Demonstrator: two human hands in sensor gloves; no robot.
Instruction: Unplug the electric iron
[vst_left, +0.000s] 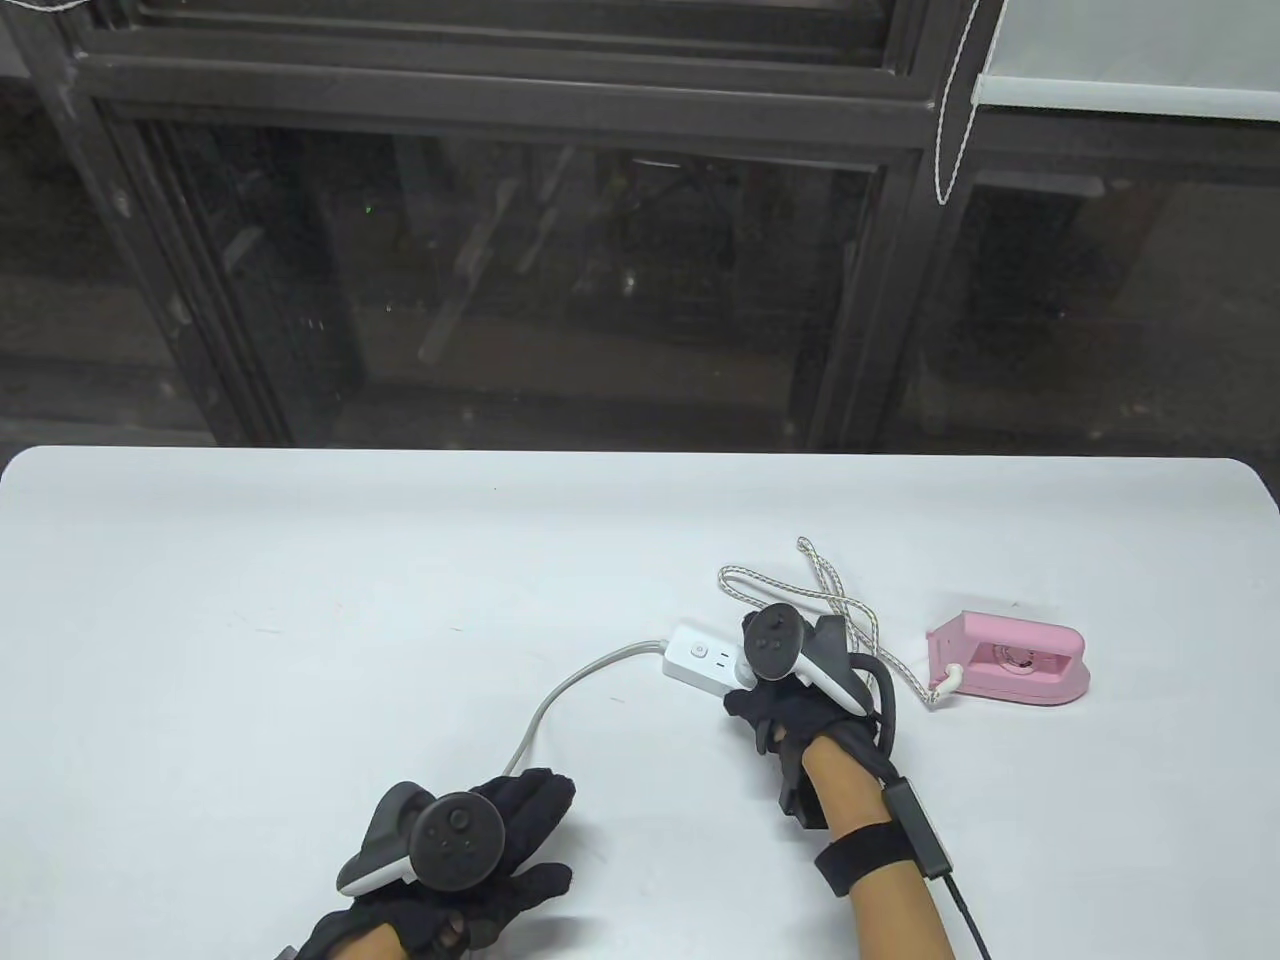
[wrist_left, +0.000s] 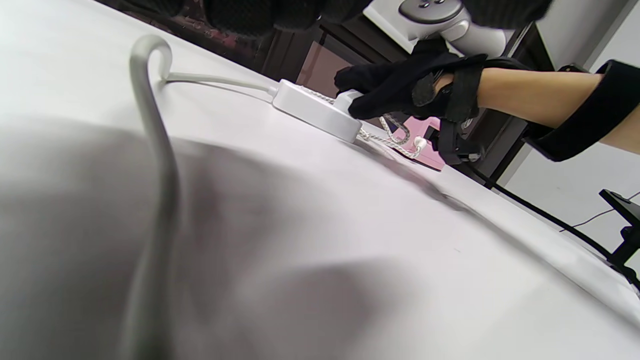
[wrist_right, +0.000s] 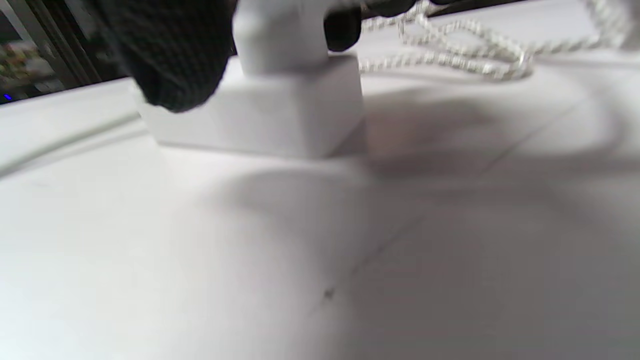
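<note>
A pink electric iron (vst_left: 1010, 658) lies on the white table (vst_left: 300, 600) at the right. Its braided cord (vst_left: 840, 600) loops back to a white plug (wrist_right: 280, 37) seated in a white power strip (vst_left: 700, 657). My right hand (vst_left: 790, 690) is over the strip's right end and its fingers pinch the plug; the right wrist view shows the plug in the strip (wrist_right: 260, 115) between the gloved fingertips (wrist_right: 175, 55). My left hand (vst_left: 470, 840) rests flat on the table at the front, near the strip's grey cable (vst_left: 560, 700), holding nothing.
The strip's grey cable (wrist_left: 150, 125) curves across the table toward my left hand. The iron also shows in the left wrist view (wrist_left: 425, 150) behind my right hand (wrist_left: 400, 85). A dark window frame (vst_left: 500, 250) stands behind the table's far edge.
</note>
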